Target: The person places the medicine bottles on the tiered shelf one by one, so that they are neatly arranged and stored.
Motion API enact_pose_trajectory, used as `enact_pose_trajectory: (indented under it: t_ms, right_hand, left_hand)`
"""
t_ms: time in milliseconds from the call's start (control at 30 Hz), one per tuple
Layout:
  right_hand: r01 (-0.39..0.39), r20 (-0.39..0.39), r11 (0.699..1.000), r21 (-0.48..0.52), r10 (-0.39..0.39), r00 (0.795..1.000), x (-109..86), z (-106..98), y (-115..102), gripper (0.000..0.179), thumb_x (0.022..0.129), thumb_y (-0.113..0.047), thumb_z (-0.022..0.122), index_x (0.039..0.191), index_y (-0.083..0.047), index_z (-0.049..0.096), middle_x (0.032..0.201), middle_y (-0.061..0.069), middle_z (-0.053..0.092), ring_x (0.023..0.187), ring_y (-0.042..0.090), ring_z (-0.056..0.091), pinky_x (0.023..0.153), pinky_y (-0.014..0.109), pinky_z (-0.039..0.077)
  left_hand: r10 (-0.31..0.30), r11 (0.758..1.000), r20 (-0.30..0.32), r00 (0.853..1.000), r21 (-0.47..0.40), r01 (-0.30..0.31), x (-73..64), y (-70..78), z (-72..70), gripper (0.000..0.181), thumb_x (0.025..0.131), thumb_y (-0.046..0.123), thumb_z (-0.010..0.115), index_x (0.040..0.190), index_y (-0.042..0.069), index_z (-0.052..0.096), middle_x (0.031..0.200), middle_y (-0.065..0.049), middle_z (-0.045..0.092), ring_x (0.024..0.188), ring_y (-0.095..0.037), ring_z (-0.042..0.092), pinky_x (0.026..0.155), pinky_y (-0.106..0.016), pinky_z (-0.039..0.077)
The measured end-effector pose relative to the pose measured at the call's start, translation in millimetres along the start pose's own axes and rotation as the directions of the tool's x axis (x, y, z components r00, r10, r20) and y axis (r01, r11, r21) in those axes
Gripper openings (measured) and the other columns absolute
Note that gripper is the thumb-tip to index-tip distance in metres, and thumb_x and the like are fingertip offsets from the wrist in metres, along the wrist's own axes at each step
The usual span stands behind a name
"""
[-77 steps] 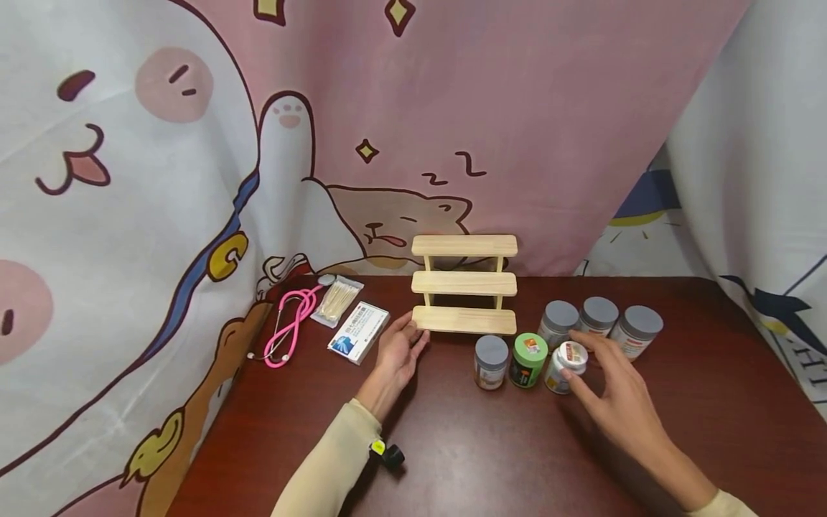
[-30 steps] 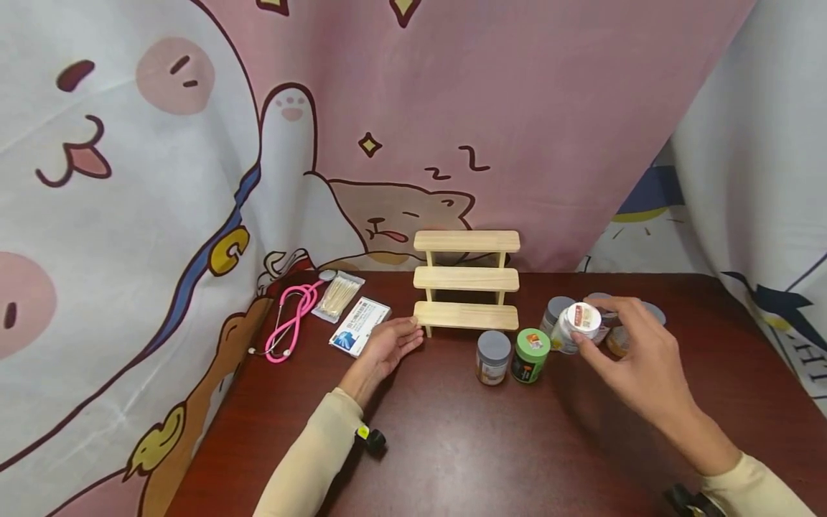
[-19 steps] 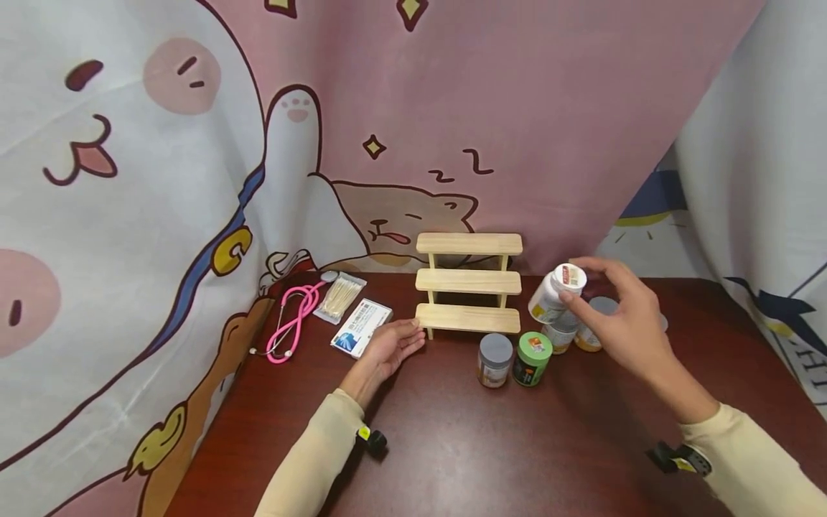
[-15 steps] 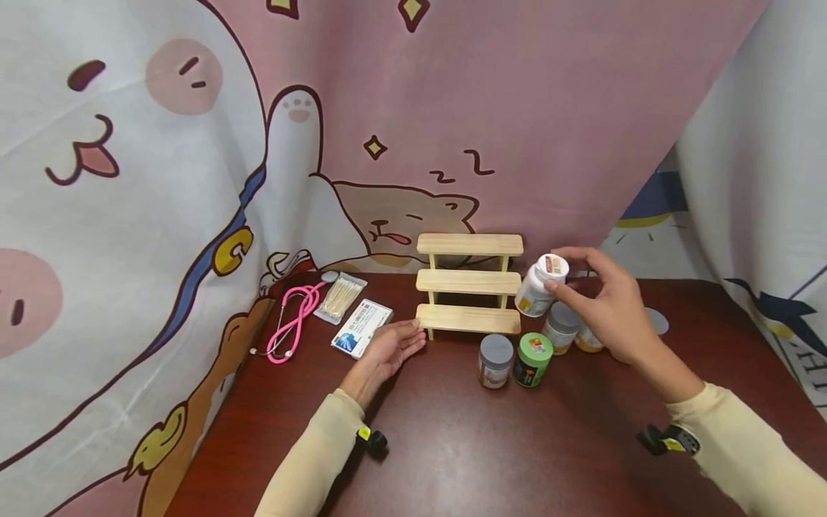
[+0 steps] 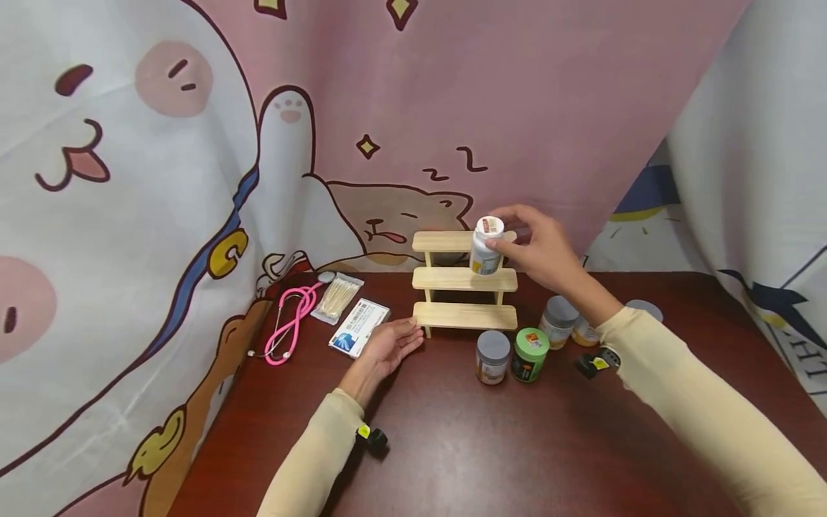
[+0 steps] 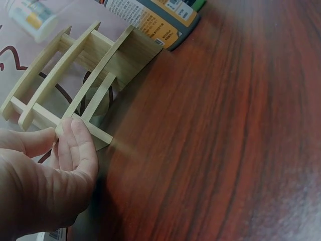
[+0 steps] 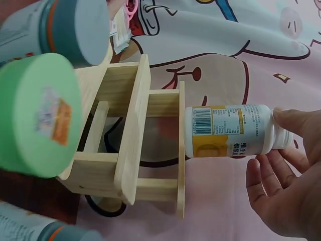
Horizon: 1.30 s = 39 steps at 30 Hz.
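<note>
A small three-tier wooden display rack [image 5: 465, 315] stands at the back of the table. My left hand [image 5: 389, 348] pinches the left end of its lowest board between thumb and fingers, as the left wrist view shows. My right hand [image 5: 541, 248] grips a white pill bottle [image 5: 484, 257] by its cap and neck. In the right wrist view the base of the bottle [image 7: 225, 131] is right at the top board of the rack [image 7: 181, 150]. A grey-lidded jar [image 5: 492, 352] and a green-lidded jar [image 5: 530, 352] stand before the rack's right front.
More grey-lidded jars [image 5: 559, 319] stand to the right, partly hidden by my right sleeve. Left of the rack lie a medicine box [image 5: 359, 327], a bag of cotton swabs [image 5: 337, 299] and a pink stethoscope [image 5: 296, 316]. A printed cloth [image 5: 549, 108] hangs close behind.
My right hand has lifted the white bottle from among the jars and carried it left and up to the rack's top. My left hand stays at the lowest board.
</note>
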State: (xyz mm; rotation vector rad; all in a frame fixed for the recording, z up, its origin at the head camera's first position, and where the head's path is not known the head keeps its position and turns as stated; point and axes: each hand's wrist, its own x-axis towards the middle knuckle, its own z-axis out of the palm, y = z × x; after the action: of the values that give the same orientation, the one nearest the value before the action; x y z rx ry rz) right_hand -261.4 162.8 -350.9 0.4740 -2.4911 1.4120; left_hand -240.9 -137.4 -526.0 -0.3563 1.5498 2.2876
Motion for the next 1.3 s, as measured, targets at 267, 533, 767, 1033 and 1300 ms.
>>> enact_pose_trajectory:
  t_ms: [267, 533, 767, 1033, 1300]
  right_hand:
    - [-0.039, 0.029, 0.999, 0.023, 0.038, 0.999, 32.6, 15, -8, 0.042, 0.097, -0.022, 0.078, 0.137, -0.017, 0.065, 0.131, 0.008, 0.071, 0.114, 0.032, 0.072, 0.095, 0.042, 0.061]
    - [-0.026, 0.102, 0.999, 0.038, 0.022, 0.994, 66.8, 32, -24, 0.042, 0.096, -0.015, 0.078, 0.136, -0.009, 0.065, 0.129, 0.015, 0.072, 0.116, 0.032, 0.072, 0.098, 0.045, 0.062]
    - [-0.057, 0.125, 0.998, -0.009, 0.058, 0.991, 84.3, 43, -27, 0.039, 0.096, -0.013, 0.077, 0.133, -0.006, 0.066, 0.126, 0.018, 0.072, 0.112, 0.032, 0.07, 0.095, 0.042, 0.061]
    - [-0.073, 0.112, 0.997, -0.026, 0.076, 0.991, 91.4, 56, -26, 0.04, 0.097, -0.013, 0.077, 0.135, -0.007, 0.065, 0.131, 0.017, 0.073, 0.117, 0.031, 0.072, 0.101, 0.042, 0.062]
    - [-0.072, 0.064, 0.997, 0.009, 0.071, 0.995, 91.5, 66, -24, 0.039, 0.097, -0.012, 0.077, 0.135, -0.007, 0.065, 0.133, 0.017, 0.073, 0.12, 0.031, 0.072, 0.104, 0.042, 0.063]
  left_hand:
    - [-0.001, 1.0, 0.009, 1.0, 0.011, 0.001, -0.1, 0.5, -0.4, 0.034, 0.106, 0.006, 0.058, 0.137, -0.009, 0.057, 0.095, -0.005, 0.073, 0.088, -0.013, 0.072, 0.084, -0.024, 0.066]
    - [0.009, 1.0, -0.009, 1.0, 0.007, -0.009, -0.1, 2.4, -6.1, 0.031, 0.107, 0.007, 0.058, 0.134, -0.008, 0.058, 0.093, -0.005, 0.073, 0.086, -0.013, 0.072, 0.082, -0.023, 0.067]
    - [0.001, 1.0, 0.024, 1.0, 0.012, -0.001, 0.9, 0.3, -2.0, 0.032, 0.106, 0.007, 0.059, 0.134, -0.008, 0.058, 0.095, -0.005, 0.073, 0.089, -0.013, 0.072, 0.085, -0.023, 0.066]
    - [0.0, 1.0, 0.02, 1.0, 0.0, 0.0, 1.5, 0.3, -0.6, 0.031, 0.107, 0.007, 0.058, 0.134, -0.008, 0.058, 0.093, -0.004, 0.074, 0.085, -0.012, 0.073, 0.084, -0.024, 0.066]
    - [-0.008, 1.0, 0.012, 1.0, -0.003, 0.008, 2.1, -0.5, 0.3, 0.028, 0.107, 0.007, 0.057, 0.132, -0.007, 0.059, 0.092, -0.003, 0.073, 0.087, -0.012, 0.072, 0.083, -0.023, 0.066]
